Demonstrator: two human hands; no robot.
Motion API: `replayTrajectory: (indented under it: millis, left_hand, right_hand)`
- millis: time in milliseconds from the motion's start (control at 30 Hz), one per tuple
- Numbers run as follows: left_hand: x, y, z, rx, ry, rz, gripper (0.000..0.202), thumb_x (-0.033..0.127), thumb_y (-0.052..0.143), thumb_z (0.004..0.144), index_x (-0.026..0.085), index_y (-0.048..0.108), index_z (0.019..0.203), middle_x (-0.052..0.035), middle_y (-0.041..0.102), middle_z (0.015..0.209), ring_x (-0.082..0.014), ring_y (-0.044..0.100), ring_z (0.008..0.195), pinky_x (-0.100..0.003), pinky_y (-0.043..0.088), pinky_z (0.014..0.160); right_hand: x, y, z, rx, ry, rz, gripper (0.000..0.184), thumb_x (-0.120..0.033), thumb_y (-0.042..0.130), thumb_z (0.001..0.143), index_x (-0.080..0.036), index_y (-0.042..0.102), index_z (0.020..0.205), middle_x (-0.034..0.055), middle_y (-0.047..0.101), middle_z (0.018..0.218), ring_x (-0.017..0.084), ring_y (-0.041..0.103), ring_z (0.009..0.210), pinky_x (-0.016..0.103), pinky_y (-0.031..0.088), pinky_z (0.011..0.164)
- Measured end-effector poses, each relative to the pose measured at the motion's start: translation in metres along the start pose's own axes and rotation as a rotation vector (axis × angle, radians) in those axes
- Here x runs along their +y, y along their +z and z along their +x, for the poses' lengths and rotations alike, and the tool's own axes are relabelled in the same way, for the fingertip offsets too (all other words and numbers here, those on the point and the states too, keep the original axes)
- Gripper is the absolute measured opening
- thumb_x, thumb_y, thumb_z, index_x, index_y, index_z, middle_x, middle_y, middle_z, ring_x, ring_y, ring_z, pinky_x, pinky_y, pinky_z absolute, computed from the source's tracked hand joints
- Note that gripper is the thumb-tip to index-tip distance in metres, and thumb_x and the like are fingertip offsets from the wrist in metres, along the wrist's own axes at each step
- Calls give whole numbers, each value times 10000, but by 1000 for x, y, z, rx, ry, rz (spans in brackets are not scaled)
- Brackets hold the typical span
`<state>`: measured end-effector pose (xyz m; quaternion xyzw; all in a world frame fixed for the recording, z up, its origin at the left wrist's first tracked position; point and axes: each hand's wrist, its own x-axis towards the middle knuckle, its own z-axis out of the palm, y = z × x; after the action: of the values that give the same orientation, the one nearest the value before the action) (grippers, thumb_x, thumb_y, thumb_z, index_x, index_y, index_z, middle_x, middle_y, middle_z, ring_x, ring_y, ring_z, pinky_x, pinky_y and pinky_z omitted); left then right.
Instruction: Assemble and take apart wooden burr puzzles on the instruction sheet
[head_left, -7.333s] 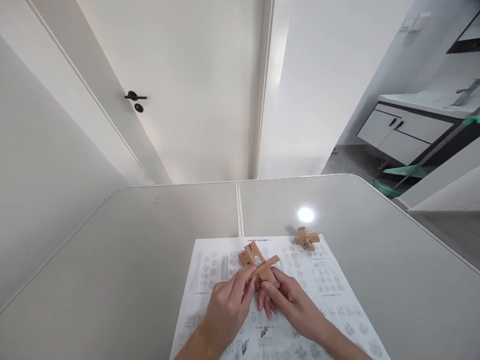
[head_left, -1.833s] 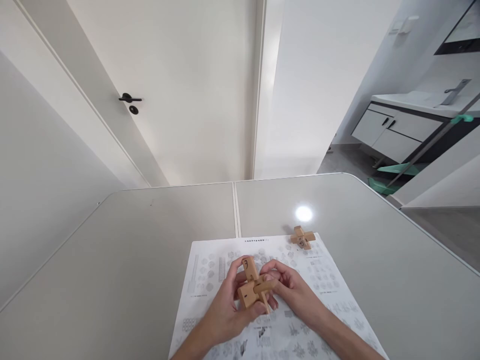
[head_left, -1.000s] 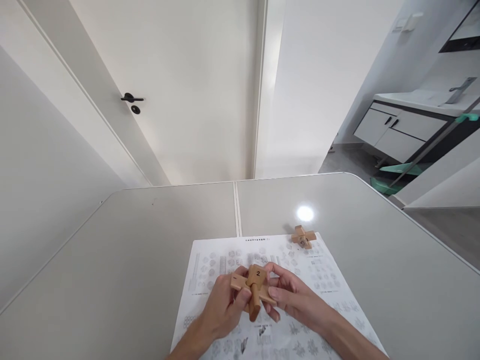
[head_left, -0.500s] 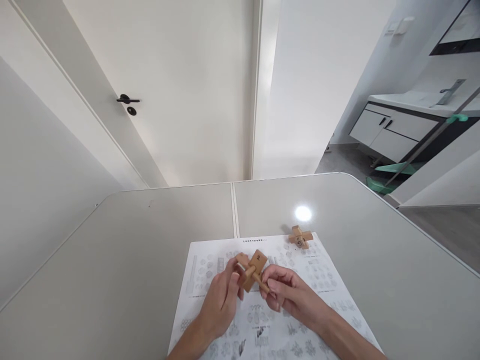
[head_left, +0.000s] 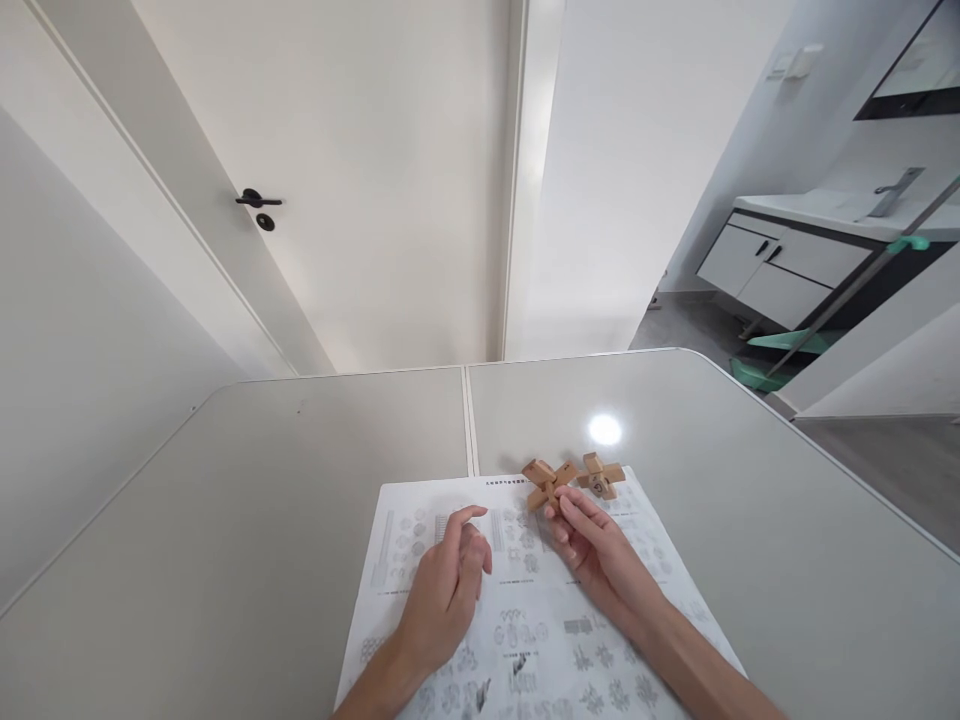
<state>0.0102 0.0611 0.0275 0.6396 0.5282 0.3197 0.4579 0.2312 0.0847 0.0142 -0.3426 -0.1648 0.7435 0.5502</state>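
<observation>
In the head view, take the middle of the printed sheet (head_left: 517, 590) as the centre of the clock. The right forearm comes in from 4 o'clock and runs up toward 10 o'clock. The right hand (head_left: 600, 548) lies at 2 o'clock, reaching away from the body. Its thumb and forefinger are pinched together on the near end of a wooden cross (head_left: 541, 490), while the other fingers curl loosely beneath. This cross is at 12 o'clock, over the sheet's far edge; whether it touches the sheet, I cannot tell. A second wooden piece (head_left: 600, 478), also cross-shaped, sits at 1 o'clock by the sheet's far right corner, just beside the held one.

The left forearm enters from 8 o'clock. The left hand (head_left: 444, 592) is at 9 o'clock, back of the hand up, well apart from both wooden things. Its forefinger reaches forward and bends toward 3 o'clock, and the remaining fingers are half curled around nothing visible. The sheet lies on a grey table (head_left: 247, 520).
</observation>
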Motion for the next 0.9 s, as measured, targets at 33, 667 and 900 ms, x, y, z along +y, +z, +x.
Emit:
replayTrajectory:
  millis: [33, 667, 900]
  left_hand:
    - [0, 0, 0, -9, 0, 5, 419, 477, 268, 1096, 228, 428, 1393, 18, 575, 811, -149, 469, 580, -291, 429, 598]
    - [3, -2, 1, -37, -2, 85, 386, 500, 319, 1086, 245, 470, 1334, 9, 607, 838, -146, 474, 605, -273, 416, 567]
    - [4, -2, 2, -42, 9, 90, 381, 498, 322, 1082, 242, 503, 1299, 15, 588, 807, -141, 453, 581, -257, 399, 534]
  right_hand:
    - [-1, -1, 1, 4, -2, 23, 292, -328, 912, 797, -189, 731, 980, 22, 683, 867, 81, 503, 625, 176, 478, 551]
    - [-11, -10, 6, 42, 18, 35, 293, -405, 802, 905, -245, 650, 1098, 77, 727, 1193, 79, 657, 574, 101, 384, 275]
    - [-8, -20, 14, 62, 34, 152, 322, -495, 778, 905, -210, 651, 986, 10, 728, 834, 31, 498, 366, 110, 348, 237]
